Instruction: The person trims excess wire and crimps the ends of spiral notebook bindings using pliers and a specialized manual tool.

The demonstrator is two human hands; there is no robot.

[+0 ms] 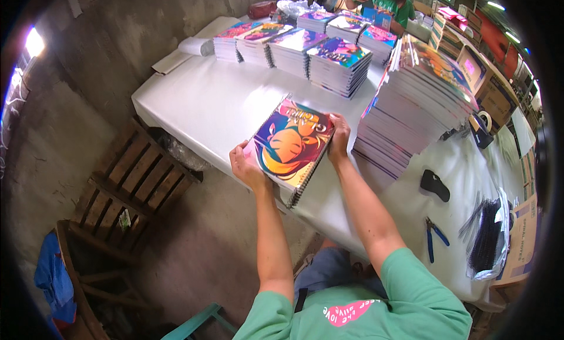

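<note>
Head view: both hands are clamped on one spiral notebook [292,147], the left hand [247,166] gripping its near-left corner and the right hand [338,141] its far-right edge. The notebook sits tilted at the near edge of the table [205,105], its wire coil already running down both long sides as far as I can see.

Much of the work looks done: a tall stack [417,99] of bound notebooks leans just right of the right hand, and lower piles [305,46] line the far edge. What may remain, I judge, is this one copy and whatever the loose black coils [489,234] at the table's right end are meant for. Blue pliers [433,237] and a black tool [435,185] lie untouched between the stack and the coils. Another person [382,2] works at the far end.
</note>
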